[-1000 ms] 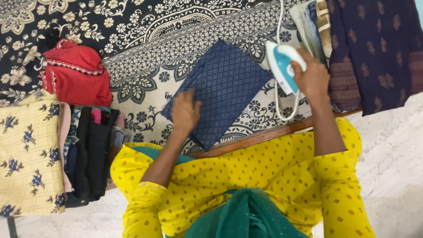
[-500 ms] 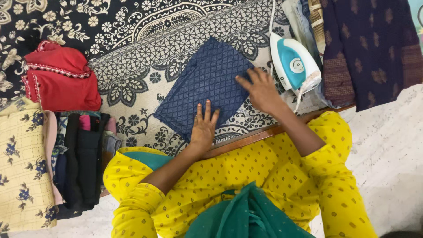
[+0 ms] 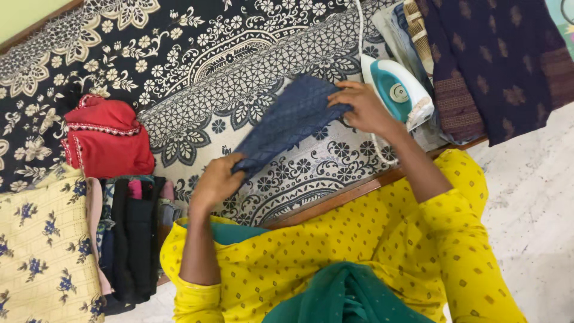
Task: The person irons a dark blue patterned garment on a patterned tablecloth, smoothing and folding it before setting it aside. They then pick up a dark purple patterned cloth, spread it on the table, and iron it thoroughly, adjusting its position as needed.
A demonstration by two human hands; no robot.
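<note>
A folded dark blue cloth [image 3: 287, 122] with a diamond pattern is lifted off the patterned black-and-white sheet [image 3: 197, 66]. My left hand [image 3: 214, 182] grips its near left corner. My right hand [image 3: 362, 106] grips its far right edge. The cloth hangs tilted between the two hands. Just right of my right hand, a teal and white iron [image 3: 394, 93] rests on its side, its white cord [image 3: 361, 30] running away to the top.
A red folded garment [image 3: 107, 140] lies at the left. Below it are a stack of dark folded clothes [image 3: 128, 236] and a yellow flowered cloth [image 3: 39, 257]. Dark purple fabric [image 3: 502, 60] and more folded cloth lie at the right. A wooden edge [image 3: 353, 190] borders the surface.
My right hand let go of the iron and moved to the blue cloth. Both hands, flat on the cloth half a second ago, have gripped it and lifted it off the sheet.
</note>
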